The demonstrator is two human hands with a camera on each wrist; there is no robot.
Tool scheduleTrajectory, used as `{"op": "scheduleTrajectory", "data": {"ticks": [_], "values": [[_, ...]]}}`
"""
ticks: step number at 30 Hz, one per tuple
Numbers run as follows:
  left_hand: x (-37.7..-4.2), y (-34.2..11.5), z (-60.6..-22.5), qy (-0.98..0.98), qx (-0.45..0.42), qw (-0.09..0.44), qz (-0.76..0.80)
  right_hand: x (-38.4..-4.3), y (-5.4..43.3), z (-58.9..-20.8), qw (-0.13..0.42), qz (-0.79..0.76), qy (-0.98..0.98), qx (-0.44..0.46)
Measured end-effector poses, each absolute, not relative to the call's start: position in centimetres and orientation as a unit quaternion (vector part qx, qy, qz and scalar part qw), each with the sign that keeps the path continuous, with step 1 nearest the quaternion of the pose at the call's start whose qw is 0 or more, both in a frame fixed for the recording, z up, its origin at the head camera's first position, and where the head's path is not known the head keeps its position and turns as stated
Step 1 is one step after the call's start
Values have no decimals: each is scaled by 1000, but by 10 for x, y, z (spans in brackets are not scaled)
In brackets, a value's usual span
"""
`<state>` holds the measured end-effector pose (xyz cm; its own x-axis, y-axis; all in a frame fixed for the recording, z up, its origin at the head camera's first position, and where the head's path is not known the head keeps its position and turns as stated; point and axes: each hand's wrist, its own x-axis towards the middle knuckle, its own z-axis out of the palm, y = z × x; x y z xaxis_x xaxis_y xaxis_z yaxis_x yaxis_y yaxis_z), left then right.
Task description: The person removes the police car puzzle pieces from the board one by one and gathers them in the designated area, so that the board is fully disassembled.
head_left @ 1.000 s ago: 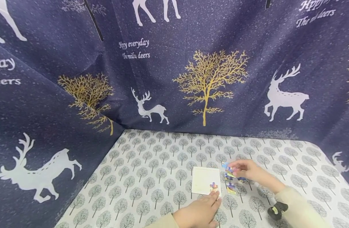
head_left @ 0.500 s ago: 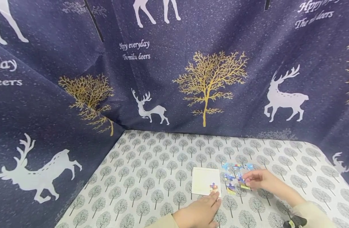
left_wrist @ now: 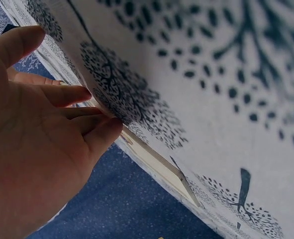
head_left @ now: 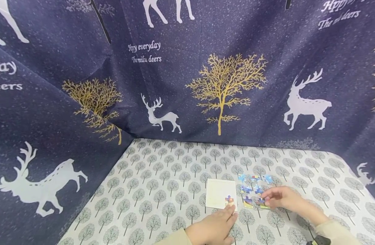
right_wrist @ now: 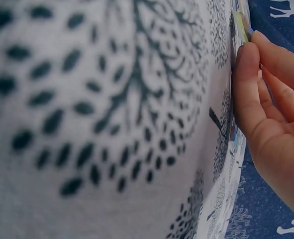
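Observation:
In the head view my left hand (head_left: 215, 226) rests with its fingertips at the near right corner of a square cream puzzle board (head_left: 216, 192). A purple-and-orange jigsaw piece (head_left: 229, 200) lies on the board beside those fingertips. The left wrist view shows the fingers (left_wrist: 104, 137) nearly straight against the board's edge (left_wrist: 159, 167). To the right of the board, my right hand (head_left: 280, 197) pinches a jigsaw piece (head_left: 261, 203) low over the cloth, partly covered by the fingers. In the right wrist view, thumb and forefinger meet at a yellow-green edge of the piece (right_wrist: 242, 25).
Several more jigsaw pieces (head_left: 251, 182), mostly blue, lie just beyond the right hand. Another piece (head_left: 248, 203) with a yellow edge is left of it. A tree-print cloth (head_left: 163, 204) covers the table. A dark blue deer-print curtain (head_left: 181, 81) hangs behind.
My right hand has moved from the far left loose piece toward the right and nearer, and the piece it holds now sits closer to the yellow-edged one. The left hand has stayed put.

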<state>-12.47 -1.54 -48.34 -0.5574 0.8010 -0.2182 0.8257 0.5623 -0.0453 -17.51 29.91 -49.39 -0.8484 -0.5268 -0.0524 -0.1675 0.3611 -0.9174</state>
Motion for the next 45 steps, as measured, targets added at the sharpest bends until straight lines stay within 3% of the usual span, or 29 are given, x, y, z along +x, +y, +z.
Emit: {"op": "scheduleTrajectory", "data": {"ticks": [30, 45], "values": [[-123, -18, -486, 874, 471, 100, -62, -171, 288, -491, 88, -438, 870, -208], [-149, -41, -477, 890, 446, 51, 80, -177, 279, -483, 59, -445, 872, -194]]}}
